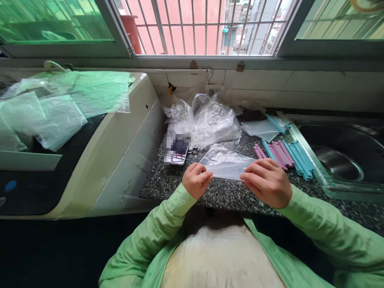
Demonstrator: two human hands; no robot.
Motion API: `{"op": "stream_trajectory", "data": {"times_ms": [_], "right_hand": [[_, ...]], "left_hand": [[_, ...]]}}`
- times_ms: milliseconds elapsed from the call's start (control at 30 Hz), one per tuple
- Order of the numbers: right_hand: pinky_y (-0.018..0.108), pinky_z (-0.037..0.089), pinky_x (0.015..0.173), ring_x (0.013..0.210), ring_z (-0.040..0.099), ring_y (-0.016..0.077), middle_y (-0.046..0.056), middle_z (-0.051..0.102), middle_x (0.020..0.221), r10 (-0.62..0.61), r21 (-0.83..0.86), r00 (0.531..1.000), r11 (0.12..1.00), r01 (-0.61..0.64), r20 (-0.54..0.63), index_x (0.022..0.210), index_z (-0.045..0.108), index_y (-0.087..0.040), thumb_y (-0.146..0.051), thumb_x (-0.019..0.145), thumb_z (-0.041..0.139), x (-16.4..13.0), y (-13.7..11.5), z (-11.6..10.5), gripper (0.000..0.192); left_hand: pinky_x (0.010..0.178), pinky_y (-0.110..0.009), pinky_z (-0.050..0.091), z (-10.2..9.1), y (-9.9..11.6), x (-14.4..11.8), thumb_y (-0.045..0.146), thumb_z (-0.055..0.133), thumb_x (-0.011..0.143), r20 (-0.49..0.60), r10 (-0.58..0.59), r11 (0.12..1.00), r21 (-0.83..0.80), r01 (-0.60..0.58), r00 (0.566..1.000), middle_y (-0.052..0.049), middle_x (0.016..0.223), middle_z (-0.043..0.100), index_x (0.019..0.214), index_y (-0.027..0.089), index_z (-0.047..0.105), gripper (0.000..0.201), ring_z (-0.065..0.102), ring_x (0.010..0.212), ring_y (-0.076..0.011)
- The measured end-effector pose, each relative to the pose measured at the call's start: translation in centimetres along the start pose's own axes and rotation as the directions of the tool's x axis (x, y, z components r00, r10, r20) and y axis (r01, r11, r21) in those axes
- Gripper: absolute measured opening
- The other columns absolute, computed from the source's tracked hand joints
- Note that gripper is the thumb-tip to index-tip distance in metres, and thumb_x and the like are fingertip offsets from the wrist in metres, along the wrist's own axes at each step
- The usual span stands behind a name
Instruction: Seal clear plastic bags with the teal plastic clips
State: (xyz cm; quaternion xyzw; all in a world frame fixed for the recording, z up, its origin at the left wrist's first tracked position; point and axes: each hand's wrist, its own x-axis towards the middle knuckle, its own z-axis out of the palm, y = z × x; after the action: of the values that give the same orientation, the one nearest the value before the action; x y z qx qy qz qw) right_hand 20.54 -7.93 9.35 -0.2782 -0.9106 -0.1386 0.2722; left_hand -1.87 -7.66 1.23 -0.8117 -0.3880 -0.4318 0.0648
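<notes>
Clear plastic bag [226, 166] (unlabelled) between hands

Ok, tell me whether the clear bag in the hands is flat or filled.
Flat. The clear bag lies thin on the speckled counter, nothing visible inside, with the left hand and right hand pinching its near edge.

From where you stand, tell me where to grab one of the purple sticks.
Take a purple stick by its near end, coming from the front with the right hand. The sticks lie flat, side by side on the counter, running away from you, with blue sticks packed against their right side, so only the ends offer finger room.
</notes>
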Motion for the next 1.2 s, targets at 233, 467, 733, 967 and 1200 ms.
{"op": "stream_trajectory", "data": {"times_ms": [233,467,733,967,1200], "right_hand": [[0.029,0.032,0.068,0.072,0.047,0.0140,0.002,0.058,0.066,-0.003,0.004,1.000,1.000,0.003,0.021,0.069,0.060,-0.018,-0.020,0.080,0.051,0.7,-0.4,0.6,0.014],[0.029,0.032,0.068,0.071,0.046,0.0138,0.002,0.058,0.066,0.008,0.027,1.000,1.000,-0.009,0.011,0.070,0.060,-0.018,-0.021,0.079,0.052,0.7,-0.3,0.4,0.013],[0.030,0.034,0.067,0.070,0.047,0.0147,0.003,0.061,0.070,0.068,0.092,0.998,0.994,-0.067,-0.010,0.073,0.062,-0.019,-0.022,0.077,0.052,0.7,0.7,0.6,0.011],[0.030,0.035,0.066,0.068,0.048,0.0139,0.003,0.061,0.069,0.065,0.158,0.995,0.986,-0.053,-0.075,0.072,0.061,-0.018,-0.021,0.077,0.053,0.4,1.9,1.0,0.010],[0.029,0.034,0.068,0.070,0.048,0.0130,0.000,0.060,0.066,0.040,0.129,0.994,0.991,-0.027,-0.099,0.071,0.061,-0.020,-0.019,0.077,0.053,0.7,1.5,0.7,0.010]], "left_hand": [[0.061,-0.026,0.042,0.0,1.6,1.7,0.029,0.053,0.078,-0.010,0.058,0.998,-0.021,-0.058,0.998,-0.003,0.066,0.052,0.087,0.015,0.064,0.019,0.043,0.065,-0.0131],[0.058,-0.024,0.040,0.3,1.9,2.3,0.018,0.051,0.079,-0.051,0.048,0.980,-0.191,-0.056,0.998,-0.002,0.064,0.050,0.081,0.016,0.064,0.014,0.042,0.064,-0.0114],[0.057,-0.024,0.039,0.3,1.7,2.5,0.015,0.054,0.077,-0.061,-0.021,0.940,-0.341,0.000,0.998,-0.001,0.063,0.050,0.083,0.017,0.064,0.012,0.043,0.063,-0.0106],[0.057,-0.023,0.040,-0.3,1.0,2.6,0.014,0.057,0.075,-0.053,-0.085,0.885,-0.464,0.051,0.995,-0.001,0.065,0.050,0.083,0.018,0.065,0.012,0.046,0.063,-0.0095],[0.055,-0.022,0.040,0.2,0.5,2.2,0.014,0.057,0.075,-0.079,-0.090,0.873,-0.486,0.041,0.993,0.000,0.064,0.049,0.084,0.017,0.066,0.013,0.046,0.062,-0.0089]]}}
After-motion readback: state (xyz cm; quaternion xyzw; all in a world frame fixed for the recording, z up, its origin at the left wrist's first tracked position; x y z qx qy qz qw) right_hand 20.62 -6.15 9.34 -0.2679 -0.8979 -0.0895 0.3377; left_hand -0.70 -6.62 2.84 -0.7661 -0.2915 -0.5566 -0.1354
